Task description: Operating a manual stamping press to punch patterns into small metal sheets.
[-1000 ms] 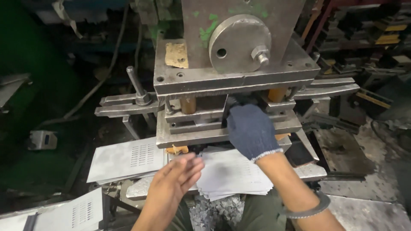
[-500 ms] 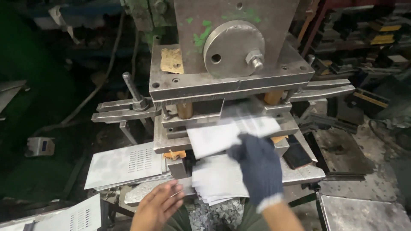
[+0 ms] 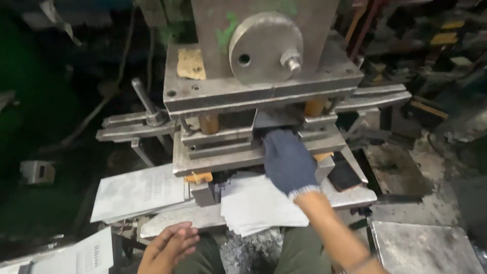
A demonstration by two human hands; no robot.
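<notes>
Your gloved right hand (image 3: 287,161) reaches into the press (image 3: 258,101) gap, so its fingertips are hidden (whatever they touch can't be told). Your bare left hand (image 3: 170,247) is cut off at the wrist by the bottom edge.

One head-worn view — looking steeply down, close, at the press (image 3: 253,101).
</notes>
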